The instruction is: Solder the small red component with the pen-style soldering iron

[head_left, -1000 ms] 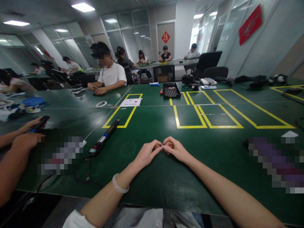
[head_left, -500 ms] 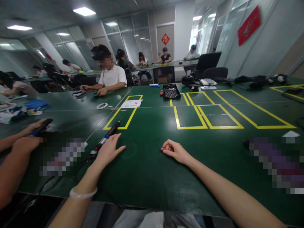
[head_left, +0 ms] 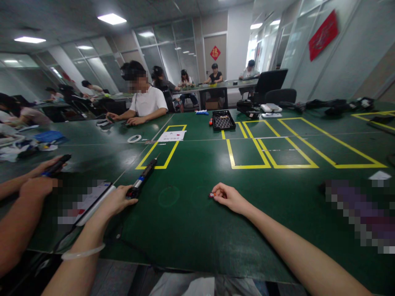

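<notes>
My left hand point(head_left: 117, 200), with a pale bangle on its wrist, is closed round the rear end of a corded electric screwdriver point(head_left: 142, 178). This tool is black with blue and silver bands, and its thin bit points away from me toward a yellow-taped rectangle. Near the middle of the table, my right hand point(head_left: 227, 196) pinches a small red and dark part point(head_left: 211, 195) between thumb and fingers. Most of that part is hidden, so its kind cannot be made out.
The green table point(head_left: 185, 238) bears yellow tape outlines. A black tray point(head_left: 224, 120) of small pieces stands at the back. Left of me, a co-worker's hands point(head_left: 43, 176) hold a similar tool point(head_left: 57, 164). A long white-edged object point(head_left: 95, 205), partly blurred out, lies beside my left forearm.
My left hand has left the small part, moved left and toward me, and closed on the screwdriver's rear end. My right hand keeps the part in nearly the same place.
</notes>
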{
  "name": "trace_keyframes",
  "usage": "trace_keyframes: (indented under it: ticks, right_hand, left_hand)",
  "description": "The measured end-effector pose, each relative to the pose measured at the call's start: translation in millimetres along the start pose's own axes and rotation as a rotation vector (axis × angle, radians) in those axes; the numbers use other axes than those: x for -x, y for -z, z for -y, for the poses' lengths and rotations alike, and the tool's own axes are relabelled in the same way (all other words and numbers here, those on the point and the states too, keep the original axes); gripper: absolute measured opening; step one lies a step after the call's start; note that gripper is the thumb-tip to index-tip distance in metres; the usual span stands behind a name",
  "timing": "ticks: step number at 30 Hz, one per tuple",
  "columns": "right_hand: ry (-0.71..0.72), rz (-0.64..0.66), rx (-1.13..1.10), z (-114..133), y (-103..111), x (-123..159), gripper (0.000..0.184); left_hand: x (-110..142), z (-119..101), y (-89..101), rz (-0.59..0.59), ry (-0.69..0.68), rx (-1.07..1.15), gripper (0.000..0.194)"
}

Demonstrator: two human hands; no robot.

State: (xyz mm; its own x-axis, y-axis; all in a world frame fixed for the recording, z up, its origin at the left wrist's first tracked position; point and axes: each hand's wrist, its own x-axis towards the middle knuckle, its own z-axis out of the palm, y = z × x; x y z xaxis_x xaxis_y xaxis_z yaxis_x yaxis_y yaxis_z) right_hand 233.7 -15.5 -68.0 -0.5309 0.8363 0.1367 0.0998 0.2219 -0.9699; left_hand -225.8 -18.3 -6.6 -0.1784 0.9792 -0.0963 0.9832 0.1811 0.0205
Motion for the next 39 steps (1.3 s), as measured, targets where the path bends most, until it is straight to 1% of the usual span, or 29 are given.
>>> trace_keyframes:
  ticks: [3,6,10,18,21,23,26,30,36,39]
  right_hand:
    - [-0.007,-0.002,0.008,1.4,-0.4,-0.1,0.016]
    - [-0.008,-0.002,0.006,1.4,-0.8,0.2,0.015]
    - [0.01,-0.004,0.014,1.5,-1.0,1.2,0.015]
    - [0.039,-0.006,0.153,12.9,-3.6,3.3,0.011]
    - [0.044,-0.026,0.217,14.4,-3.5,3.6,0.009]
    - [0.04,-0.041,0.269,13.7,-2.3,3.7,0.009]
    - [0.028,-0.059,0.359,11.4,-0.3,3.8,0.011]
    - [0.044,-0.066,0.43,7.2,-0.5,3.6,0.013]
    - [0.042,-0.061,0.424,4.9,-4.7,2.1,0.014]
    - [0.039,-0.071,0.367,6.6,-6.4,0.5,0.016]
  left_hand:
    - [3.3,-16.1,-0.4,0.055,-0.032,-0.043,0.075]
    - [9.5,-44.5,-1.4,0.054,-0.038,-0.069,0.072]
    - [21.8,-95.9,-1.5,0.03,-0.099,-0.083,0.066]
    - [50.8,-204.3,-2.6,0.008,-0.376,-0.013,0.052]
    - [58.3,-236.7,-5.8,-0.006,-0.454,0.001,0.052]
    - [60.9,-252.1,-7.7,-0.005,-0.506,0.01,0.051]
    - [61.5,-265.1,-8.7,-0.004,-0.569,0.015,0.049]
    - [61.2,-269.8,-7.2,0.002,-0.587,0.013,0.047]
    - [65.1,-272.5,-8.7,-0.007,-0.594,0.015,0.047]
    - [65.9,-273.4,-12.0,-0.023,-0.606,0.015,0.047]
